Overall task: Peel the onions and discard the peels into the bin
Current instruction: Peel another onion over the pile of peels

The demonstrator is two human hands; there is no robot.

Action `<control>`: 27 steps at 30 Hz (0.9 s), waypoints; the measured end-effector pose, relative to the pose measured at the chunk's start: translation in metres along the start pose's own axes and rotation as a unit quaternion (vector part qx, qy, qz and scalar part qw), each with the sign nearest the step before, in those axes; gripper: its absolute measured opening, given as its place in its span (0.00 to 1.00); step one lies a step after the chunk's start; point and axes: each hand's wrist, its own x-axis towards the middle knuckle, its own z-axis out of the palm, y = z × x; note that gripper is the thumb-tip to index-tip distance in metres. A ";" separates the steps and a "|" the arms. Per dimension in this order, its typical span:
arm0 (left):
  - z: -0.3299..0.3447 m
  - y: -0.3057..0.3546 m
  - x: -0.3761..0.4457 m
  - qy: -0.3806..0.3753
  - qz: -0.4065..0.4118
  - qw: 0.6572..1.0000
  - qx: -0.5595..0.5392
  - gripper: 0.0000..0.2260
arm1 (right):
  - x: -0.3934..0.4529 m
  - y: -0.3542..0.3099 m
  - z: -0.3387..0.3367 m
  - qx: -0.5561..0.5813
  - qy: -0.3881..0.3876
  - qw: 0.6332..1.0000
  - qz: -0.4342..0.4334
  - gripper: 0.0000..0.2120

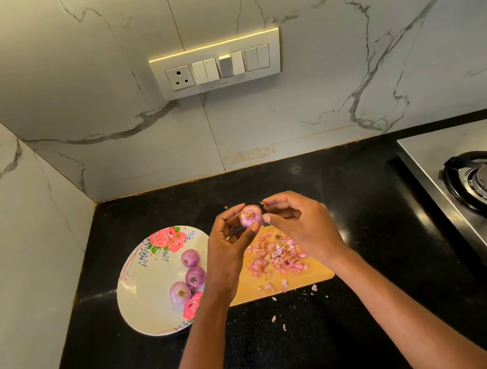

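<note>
The left hand (229, 242) holds a small red onion (251, 216) raised above the far edge of the wooden cutting board (313, 276), its fingers curled round the bulb from below and behind with the root end turned up toward the camera. The right hand (299, 223) sits just beside the onion, thumb and forefinger drawn narrow together at its right flank, seemingly pinching a scrap of skin, though the scrap is too small to be sure of. A heap of pink onion peels (276, 256) lies on the board beneath, with a few flakes strayed onto the black desk (387, 305) near its front edge. Three more onions (190, 257) rest on the floral plate (145, 299) toward the desk's left side. No bin shows.

The bulb looks firm, light and smooth, so likely slippery once bare; a cupped hold round its middle suits it. The skin is papery and brittle, tearing into shreds, so it is best caught at a loose edge near the root or tip and pulled along the curve.
</note>
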 end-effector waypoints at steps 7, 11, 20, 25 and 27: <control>0.002 -0.001 0.002 0.015 0.015 0.999 0.025 0.20 | -0.003 -0.002 0.005 -0.040 0.039 0.997 -0.046 0.17; 0.002 -0.002 0.003 0.016 0.016 0.999 0.035 0.20 | -0.003 -0.002 0.004 -0.075 0.043 0.994 -0.071 0.19; 0.003 -0.002 0.002 0.015 0.012 0.999 0.050 0.19 | -0.001 -0.005 0.004 -0.128 0.026 0.988 -0.087 0.20; 0.006 -0.001 0.001 0.007 0.009 0.999 0.042 0.20 | 0.001 -0.002 0.003 -0.109 0.027 0.991 -0.070 0.22; 0.007 -0.001 0.001 0.001 0.010 0.999 0.036 0.19 | 0.002 0.000 0.003 -0.102 0.032 0.992 -0.064 0.22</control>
